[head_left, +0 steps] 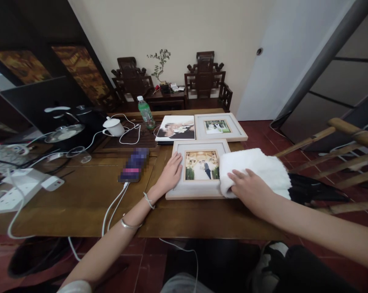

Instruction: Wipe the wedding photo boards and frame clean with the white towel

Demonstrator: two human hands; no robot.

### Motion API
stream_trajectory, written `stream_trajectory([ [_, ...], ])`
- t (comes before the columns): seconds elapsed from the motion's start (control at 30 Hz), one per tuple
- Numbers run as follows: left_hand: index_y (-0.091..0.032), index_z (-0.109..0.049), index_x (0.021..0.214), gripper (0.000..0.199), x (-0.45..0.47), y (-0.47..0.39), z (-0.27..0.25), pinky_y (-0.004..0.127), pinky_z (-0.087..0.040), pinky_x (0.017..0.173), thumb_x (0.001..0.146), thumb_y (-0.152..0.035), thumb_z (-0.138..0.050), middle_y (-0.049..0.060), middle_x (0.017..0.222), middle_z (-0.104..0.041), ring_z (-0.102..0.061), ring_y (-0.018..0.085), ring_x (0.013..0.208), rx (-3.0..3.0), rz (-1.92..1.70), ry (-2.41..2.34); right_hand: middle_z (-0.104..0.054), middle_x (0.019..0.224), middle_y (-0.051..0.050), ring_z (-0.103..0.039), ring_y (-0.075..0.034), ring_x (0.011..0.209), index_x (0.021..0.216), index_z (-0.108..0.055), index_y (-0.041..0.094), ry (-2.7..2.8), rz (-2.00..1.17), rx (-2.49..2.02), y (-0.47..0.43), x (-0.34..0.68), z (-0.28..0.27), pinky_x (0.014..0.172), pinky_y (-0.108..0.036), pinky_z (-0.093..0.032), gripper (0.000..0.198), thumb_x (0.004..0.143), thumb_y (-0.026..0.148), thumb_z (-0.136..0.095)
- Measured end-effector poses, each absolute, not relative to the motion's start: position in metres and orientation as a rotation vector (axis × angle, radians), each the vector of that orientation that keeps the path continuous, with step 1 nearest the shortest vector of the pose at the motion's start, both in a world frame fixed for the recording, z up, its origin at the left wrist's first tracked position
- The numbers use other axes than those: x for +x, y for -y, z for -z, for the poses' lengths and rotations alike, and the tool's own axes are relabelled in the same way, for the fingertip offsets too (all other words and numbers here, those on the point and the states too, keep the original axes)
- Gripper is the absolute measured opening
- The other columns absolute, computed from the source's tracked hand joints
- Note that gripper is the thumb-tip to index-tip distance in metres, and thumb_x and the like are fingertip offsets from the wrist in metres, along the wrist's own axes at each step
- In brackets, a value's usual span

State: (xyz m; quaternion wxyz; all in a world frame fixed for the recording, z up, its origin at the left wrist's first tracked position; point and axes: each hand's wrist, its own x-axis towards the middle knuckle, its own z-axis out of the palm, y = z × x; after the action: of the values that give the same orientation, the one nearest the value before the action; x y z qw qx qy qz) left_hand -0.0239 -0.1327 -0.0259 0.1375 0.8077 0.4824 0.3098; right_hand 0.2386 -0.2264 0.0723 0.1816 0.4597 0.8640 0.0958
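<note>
A pale wooden picture frame [199,195] with a wedding photo [202,165] lies on the wooden table in front of me. My left hand [171,171] grips its left edge, fingers over the rim. My right hand [248,189] is closed on a white fluffy towel [257,162], pressing it over the frame's right side, which is hidden beneath it. Behind stands a second picture frame [242,132] with an outdoor photo. Left of that one lies a white-edged photo panel [176,128].
On the wooden table [80,207] lie a plugged-in phone [133,165], a power strip [16,189] and loose white cables. A green-labelled bottle [145,113], a lidded white cup [113,127] and a clear cup [82,154] stand farther back. At right is a wooden chair [351,150].
</note>
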Motion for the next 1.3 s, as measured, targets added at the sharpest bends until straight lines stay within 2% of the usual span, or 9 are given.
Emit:
stream_trajectory([
  [0.1,-0.005,-0.05,0.13,0.048,-0.024,0.133,0.024,0.048,-0.025,0.115,0.094,-0.03,-0.033,0.019,0.142,-0.045,-0.03,0.026,0.14,2.351,-0.869,-1.399,-0.059,0.128,-0.015,-0.05,-0.033,0.121,0.09,-0.074,0.017,-2.483,-0.289,1.29,0.208,0.248,-0.073,0.09,-0.047,-0.044,0.027,0.079,0.003,-0.054],
  [0.27,-0.011,-0.049,0.133,0.046,-0.025,0.132,0.026,0.048,-0.024,0.115,0.094,-0.031,-0.034,0.014,0.144,-0.045,-0.029,0.025,0.14,2.346,-0.869,-1.4,-0.052,0.137,-0.014,-0.045,-0.029,0.126,0.1,-0.071,0.016,-2.488,-0.454,1.251,0.156,0.257,-0.067,0.092,-0.043,-0.042,0.033,0.08,0.002,-0.049],
  [0.43,-0.011,-0.049,0.133,0.046,-0.026,0.132,0.027,0.049,-0.024,0.115,0.094,-0.031,-0.034,0.014,0.143,-0.045,-0.029,0.025,0.14,2.341,-0.881,-1.395,-0.047,0.141,-0.014,-0.041,-0.029,0.129,0.107,-0.069,0.015,-2.491,-0.556,1.261,0.112,0.261,-0.063,0.093,-0.043,-0.042,0.039,0.081,0.001,-0.044],
  [0.63,-0.009,-0.049,0.132,0.047,-0.025,0.133,0.026,0.048,-0.024,0.115,0.094,-0.032,-0.034,0.016,0.143,-0.045,-0.029,0.026,0.14,2.336,-0.883,-1.404,-0.042,0.145,-0.016,-0.036,-0.032,0.132,0.109,-0.068,0.011,-2.509,-0.533,1.232,0.119,0.265,-0.059,0.096,-0.045,-0.039,0.04,0.081,0.0,-0.041],
  [0.8,-0.008,-0.049,0.132,0.047,-0.024,0.133,0.026,0.047,-0.024,0.116,0.094,-0.032,-0.034,0.017,0.143,-0.045,-0.029,0.026,0.14,2.337,-0.879,-1.41,-0.041,0.144,-0.019,-0.036,-0.035,0.132,0.105,-0.069,0.009,-2.523,-0.363,1.199,0.166,0.264,-0.065,0.098,-0.047,-0.038,0.037,0.075,0.0,-0.05],
  [0.97,-0.007,-0.049,0.132,0.047,-0.024,0.133,0.026,0.047,-0.025,0.115,0.094,-0.031,-0.034,0.017,0.143,-0.045,-0.029,0.026,0.14,2.369,-0.868,-1.415,-0.055,0.132,-0.017,-0.048,-0.032,0.123,0.102,-0.07,0.013,-2.53,0.005,1.174,0.214,0.255,-0.087,0.093,-0.041,-0.044,0.038,0.071,0.0,-0.053],
  [1.1,-0.004,-0.049,0.132,0.048,-0.023,0.133,0.025,0.046,-0.025,0.116,0.094,-0.03,-0.034,0.019,0.143,-0.044,-0.029,0.027,0.14,2.384,-0.848,-1.42,-0.06,0.127,-0.013,-0.063,-0.025,0.103,0.108,-0.068,0.02,-2.57,0.347,1.186,0.239,0.239,-0.099,0.083,-0.035,-0.048,0.049,0.071,-0.003,-0.045],
  [1.2,-0.005,-0.048,0.132,0.048,-0.023,0.133,0.025,0.048,-0.025,0.115,0.094,-0.03,-0.033,0.019,0.143,-0.043,-0.03,0.027,0.14,2.392,-0.838,-1.431,-0.056,0.131,-0.013,-0.062,-0.026,0.104,0.112,-0.064,0.022,-2.698,0.471,1.095,0.242,0.226,-0.095,0.083,-0.034,-0.047,0.054,0.068,-0.002,-0.045],
  [1.3,-0.003,-0.048,0.131,0.048,-0.023,0.133,0.026,0.047,-0.025,0.115,0.094,-0.029,-0.033,0.02,0.143,-0.043,-0.03,0.027,0.14,2.402,-0.835,-1.431,-0.058,0.127,-0.013,-0.063,-0.025,0.099,0.122,-0.058,0.022,-2.73,0.461,1.108,0.224,0.218,-0.087,0.078,-0.033,-0.048,0.061,0.068,-0.004,-0.044],
])
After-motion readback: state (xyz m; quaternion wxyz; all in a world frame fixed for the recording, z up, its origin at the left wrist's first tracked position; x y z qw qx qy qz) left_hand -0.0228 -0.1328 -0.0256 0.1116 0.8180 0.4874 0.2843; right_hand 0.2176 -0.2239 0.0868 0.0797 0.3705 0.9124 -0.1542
